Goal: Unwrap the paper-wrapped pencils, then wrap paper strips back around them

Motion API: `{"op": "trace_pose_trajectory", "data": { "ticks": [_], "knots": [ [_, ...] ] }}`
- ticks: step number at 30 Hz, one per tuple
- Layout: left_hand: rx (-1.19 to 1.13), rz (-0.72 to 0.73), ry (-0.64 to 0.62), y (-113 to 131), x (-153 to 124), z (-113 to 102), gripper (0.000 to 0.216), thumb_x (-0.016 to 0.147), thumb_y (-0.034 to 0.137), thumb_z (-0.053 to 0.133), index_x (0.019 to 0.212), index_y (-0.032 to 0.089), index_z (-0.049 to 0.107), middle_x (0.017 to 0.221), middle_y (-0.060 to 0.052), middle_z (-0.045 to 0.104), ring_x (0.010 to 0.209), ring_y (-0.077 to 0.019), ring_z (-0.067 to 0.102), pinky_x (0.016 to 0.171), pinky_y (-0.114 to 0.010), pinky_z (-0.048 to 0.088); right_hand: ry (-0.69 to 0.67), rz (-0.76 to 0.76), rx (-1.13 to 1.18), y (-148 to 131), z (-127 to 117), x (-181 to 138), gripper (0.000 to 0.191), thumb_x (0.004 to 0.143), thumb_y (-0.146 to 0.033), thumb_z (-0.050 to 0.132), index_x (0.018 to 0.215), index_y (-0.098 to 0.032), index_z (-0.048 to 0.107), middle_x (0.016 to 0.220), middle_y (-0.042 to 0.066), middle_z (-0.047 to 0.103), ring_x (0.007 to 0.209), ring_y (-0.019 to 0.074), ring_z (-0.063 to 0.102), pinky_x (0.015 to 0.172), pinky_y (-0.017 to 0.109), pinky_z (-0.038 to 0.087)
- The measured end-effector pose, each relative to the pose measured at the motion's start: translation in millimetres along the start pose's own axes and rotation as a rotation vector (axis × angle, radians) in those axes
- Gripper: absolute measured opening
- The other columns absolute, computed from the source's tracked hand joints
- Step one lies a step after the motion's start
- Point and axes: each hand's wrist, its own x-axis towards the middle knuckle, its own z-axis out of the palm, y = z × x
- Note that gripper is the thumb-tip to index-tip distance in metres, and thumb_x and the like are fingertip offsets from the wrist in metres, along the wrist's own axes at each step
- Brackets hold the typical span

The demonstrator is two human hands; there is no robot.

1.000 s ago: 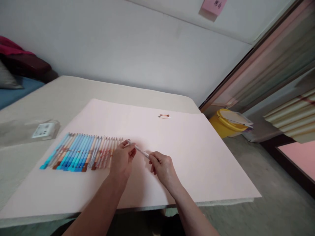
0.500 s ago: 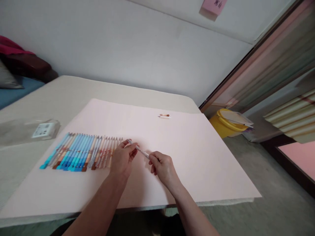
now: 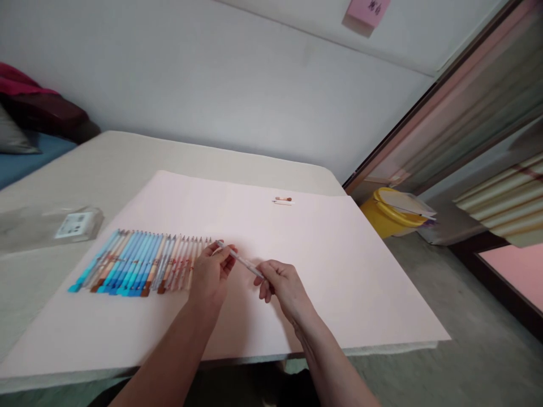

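A slim, pale pen is held slantwise above the pink sheet. My left hand pinches its upper left end between thumb and fingers. My right hand grips the lower right end, thumb on top, and covers that tip. Just left of my left hand lies a row of several pens, side by side. Blue, orange-brown and clear or pale barrels show there, with coloured ends towards me. The left hand hides the right side of the row.
A short brown pen part and a thin white one lie near the sheet's far edge. On the table at left rests a clear plastic bag with a white label. A yellow bucket stands on the floor at right.
The right hand has turned slightly at the pen's lower end, and the pen has shifted a little. The left hand keeps its pinch. The row of pens is unchanged.
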Motion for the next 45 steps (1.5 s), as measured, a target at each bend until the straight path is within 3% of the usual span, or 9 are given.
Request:
{"op": "trace_pose_trajectory", "data": {
  "ticks": [3,8,16,28,34,38,41,43,45],
  "knots": [
    [-0.052,-0.012,0.04,1.2,4.1,-2.6,0.018,0.067,0.002,0.063,0.078,0.016,0.057,0.076,-0.004,0.064,0.072,-0.0129,0.064,0.066,-0.024,0.05,-0.01,-0.042,0.077,-3.3,-2.9,-1.2,0.034,0.082,-0.046,0.054,0.083,-0.012,0.062,0.068,0.005,0.064,0.045,0.0082,0.053,0.042,0.019,0.039],
    [-0.12,-0.041,0.054,1.4,6.8,-1.7,0.016,0.07,-0.001,0.058,0.072,0.015,0.058,0.072,-0.003,0.063,0.071,-0.0126,0.064,0.062,-0.022,0.052,-0.158,-0.04,0.251,-7.5,-5.3,-4.1,0.031,0.077,-0.035,0.062,0.102,-0.016,0.063,0.084,0.008,0.067,0.055,0.0113,0.058,0.046,0.021,0.042],
    [-0.123,-0.002,0.014,-0.2,2.8,2.7,0.015,0.069,0.0,0.061,0.072,0.014,0.059,0.072,-0.003,0.062,0.071,-0.0124,0.063,0.062,-0.021,0.051,-0.25,-0.074,0.263,-3.5,-3.7,-4.3,0.034,0.076,-0.03,0.065,0.109,-0.02,0.062,0.097,0.009,0.066,0.065,0.0137,0.063,0.052,0.023,0.046],
    [-0.113,0.022,-0.028,-0.4,3.6,2.4,0.014,0.067,0.002,0.064,0.074,0.014,0.06,0.074,-0.003,0.064,0.074,-0.013,0.063,0.064,-0.022,0.051,-0.165,-0.183,0.204,1.3,0.9,-3.6,0.021,0.079,-0.027,0.062,0.099,-0.02,0.065,0.09,0.006,0.068,0.069,0.0141,0.063,0.062,0.027,0.049],
    [-0.093,0.004,-0.053,1.9,-2.1,5.0,0.015,0.067,0.002,0.064,0.076,0.014,0.06,0.074,-0.004,0.064,0.074,-0.0128,0.063,0.064,-0.022,0.051,-0.202,-0.156,0.143,-5.8,-3.0,-5.6,0.023,0.077,-0.028,0.064,0.098,-0.019,0.064,0.088,0.007,0.068,0.067,0.0152,0.062,0.057,0.026,0.045],
    [-0.049,0.007,-0.07,2.4,-7.4,6.9,0.019,0.067,0.003,0.065,0.08,0.014,0.058,0.076,-0.004,0.064,0.075,-0.0127,0.063,0.064,-0.022,0.05,-0.164,-0.122,0.046,-9.9,-5.0,-5.1,0.023,0.082,-0.032,0.058,0.096,-0.016,0.063,0.078,0.006,0.068,0.052,0.0093,0.054,0.047,0.022,0.035],
    [0.016,0.0,-0.063,0.7,-7.0,6.9,0.022,0.067,0.005,0.065,0.084,0.015,0.056,0.08,-0.005,0.064,0.075,-0.0124,0.062,0.065,-0.023,0.049,-0.138,-0.082,-0.01,-7.5,-1.4,-2.8,0.016,0.077,-0.026,0.061,0.088,-0.015,0.064,0.057,0.0,0.062,0.052,0.0099,0.053,0.047,0.02,0.032],
    [0.122,0.018,-0.013,-1.6,-5.1,6.2,0.027,0.067,0.007,0.065,0.09,0.016,0.055,0.089,-0.007,0.064,0.082,-0.0142,0.061,0.071,-0.027,0.048,-0.128,-0.052,-0.018,-2.0,2.6,0.3,0.013,0.073,-0.022,0.062,0.083,-0.015,0.063,0.051,-0.003,0.057,0.052,0.0101,0.053,0.046,0.02,0.032],
    [0.302,0.126,0.098,-4.7,-4.3,5.5,0.036,0.067,0.012,0.066,0.1,0.018,0.053,0.104,-0.009,0.06,0.095,-0.0172,0.059,0.081,-0.032,0.046,-0.1,-0.016,-0.03,6.6,6.7,4.9,0.013,0.071,-0.021,0.061,0.082,-0.015,0.062,0.055,-0.002,0.06,0.045,0.0081,0.049,0.041,0.019,0.029]
  ]
}}
